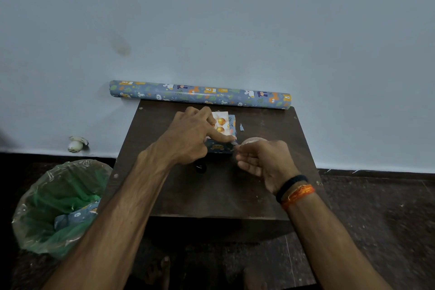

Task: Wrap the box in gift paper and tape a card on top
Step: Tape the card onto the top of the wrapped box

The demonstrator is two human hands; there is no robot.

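Down at eight o'clock from the table, a bin [58,207] lined with green plastic stands on the floor, a scrap of gift paper lying in it; it sits within arm's reach, likely so offcuts can be dropped without getting up.

On the table [211,195], near its middle toward twelve o'clock, sits the box [220,147], already covered in blue animal-print paper. A card [221,125] with gold balloons lies flat on its top. The left hand [190,136] comes in from seven o'clock and rests over the box's left part, its forefinger stretched straight and pressing down at the card's near right corner, the other fingers loosely curled; I judge this pins both card and a tape end so neither slides.

Just at three o'clock of that fingertip, the right hand [263,160] pinches something small between thumb and forefinger, most likely a strip of clear tape, though the strip itself is too faint to make out. A tape roll [255,141] shows just behind the knuckles; whether the hand touches it I cannot tell.

A small paper scrap [241,127] lies on the table at two o'clock of the box. Along the far edge, at twelve o'clock, the paper roll [200,94] lies against the wall, parked out of the working space.

Wrapping looks finished; fixing the card is the step in hand.
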